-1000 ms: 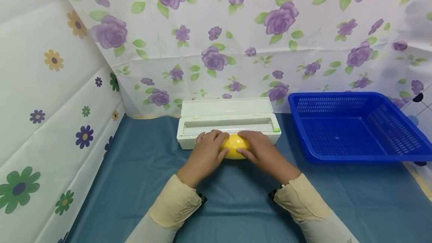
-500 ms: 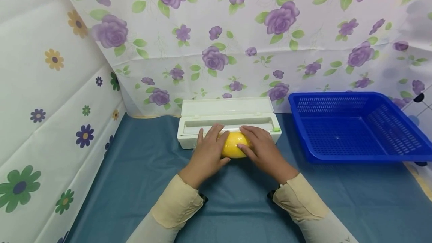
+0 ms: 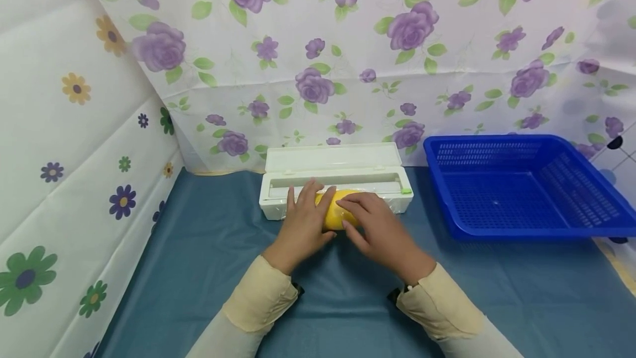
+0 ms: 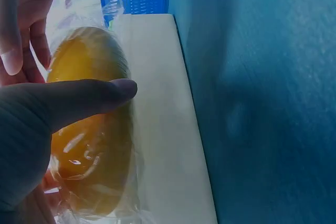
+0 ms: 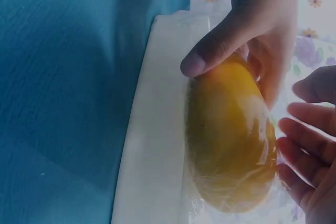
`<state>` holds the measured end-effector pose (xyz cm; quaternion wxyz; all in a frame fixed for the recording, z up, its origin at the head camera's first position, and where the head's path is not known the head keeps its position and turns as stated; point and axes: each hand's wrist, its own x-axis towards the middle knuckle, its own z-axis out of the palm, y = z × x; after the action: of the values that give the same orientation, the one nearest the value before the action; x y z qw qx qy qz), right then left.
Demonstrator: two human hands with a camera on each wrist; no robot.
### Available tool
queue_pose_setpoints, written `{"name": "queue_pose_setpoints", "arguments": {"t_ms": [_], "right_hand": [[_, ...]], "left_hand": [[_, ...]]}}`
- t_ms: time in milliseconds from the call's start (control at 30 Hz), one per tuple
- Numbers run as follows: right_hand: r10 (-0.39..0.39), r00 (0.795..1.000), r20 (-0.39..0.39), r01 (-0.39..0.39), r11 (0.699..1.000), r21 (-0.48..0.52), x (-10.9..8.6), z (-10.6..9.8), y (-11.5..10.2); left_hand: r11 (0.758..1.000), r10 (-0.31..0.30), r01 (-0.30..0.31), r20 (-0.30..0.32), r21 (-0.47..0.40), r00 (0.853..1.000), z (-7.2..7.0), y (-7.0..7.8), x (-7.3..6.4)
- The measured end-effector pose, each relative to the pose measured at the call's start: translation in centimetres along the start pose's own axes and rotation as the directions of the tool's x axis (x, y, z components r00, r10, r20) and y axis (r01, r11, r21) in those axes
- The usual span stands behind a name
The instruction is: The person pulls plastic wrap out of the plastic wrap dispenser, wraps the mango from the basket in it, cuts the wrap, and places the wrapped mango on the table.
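Observation:
A yellow mango [image 3: 339,217] wrapped in clear plastic film [image 4: 79,153] lies against the front of a white cling film box [image 3: 278,208]. My left hand [image 3: 300,228] grips the mango's left end, its thumb reaching across the near side in both wrist views. At the right end, my right hand [image 3: 380,231] hovers with loosely bent fingers. In the right wrist view its fingers [image 5: 302,135] lie beside the wrapped mango, close to the film; whether they touch cannot be told. Wrinkled film trails over the box front, right of the mango.
The box's lid [image 3: 333,158] stands raised, with a roll [image 3: 288,191] inside and a green piece [image 3: 406,191] at its right end. A blue perforated basket [image 3: 521,233] sits at the right. Blue-green cloth [image 3: 199,269] covers the table, and flowered sheets [image 3: 278,70] hang behind.
My left hand has spread its fingers farther over the mango, which has shifted slightly left and away from me. My right hand has moved left and eased its hold on the mango's right end.

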<state>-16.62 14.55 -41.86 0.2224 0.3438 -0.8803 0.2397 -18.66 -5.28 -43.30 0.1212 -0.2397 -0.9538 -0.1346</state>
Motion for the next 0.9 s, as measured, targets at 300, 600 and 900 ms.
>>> {"name": "queue_pose_setpoints", "arguments": {"t_ms": [300,600,900], "right_hand": [[0.017,1.000,-0.025,-0.017,1.000,-0.010,-0.1,0.7,0.5],[0.010,1.000,-0.008,-0.010,1.000,-0.010,0.2,0.5,0.9],[0.118,0.977,0.177,-0.110,0.993,-0.052,1.2,-1.0,1.7]], "left_hand": [[1.000,0.009,-0.010,-0.013,-0.013,1.000,0.1,-0.4,0.5],[0.997,-0.041,0.046,0.081,-0.057,0.996,-0.9,-0.8,1.3],[0.977,-0.124,0.152,0.179,-0.150,0.976,-2.3,-1.2,2.2]]}}
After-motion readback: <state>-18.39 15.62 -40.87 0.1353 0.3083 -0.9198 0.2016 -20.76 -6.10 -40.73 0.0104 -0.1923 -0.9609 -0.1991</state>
